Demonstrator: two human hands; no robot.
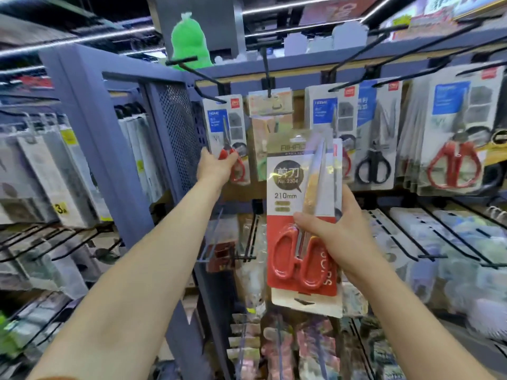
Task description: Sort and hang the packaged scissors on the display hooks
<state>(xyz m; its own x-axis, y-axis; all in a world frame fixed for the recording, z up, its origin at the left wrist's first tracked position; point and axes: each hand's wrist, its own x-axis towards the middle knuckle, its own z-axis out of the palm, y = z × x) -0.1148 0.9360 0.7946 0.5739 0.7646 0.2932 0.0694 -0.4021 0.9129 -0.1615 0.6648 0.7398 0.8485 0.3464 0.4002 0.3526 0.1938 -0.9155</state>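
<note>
At the scissors rack: right grip (337, 234) clamped on a red-handled scissors pack (299, 215), thumb across the front just above the handles, fingers behind. Card upright, marked 210mm. At least one more card sits behind it in the same hold, its edges showing at right and bottom. Left grip (216, 165), arm stretched up, closed round the lower end of a blue-label pack (226, 124) that hangs from the leftmost hook (211, 87) of the top row, thumb over its small red handles. Same row, rightward: a greenish pack (270, 105), more blue-label cards, black-handled scissors (373, 165), a thick stack of big red-handled scissors (454, 165). Purple perforated panel (178, 133) just left of the left grip. Green bag (189, 42) on the shelf top.
</note>
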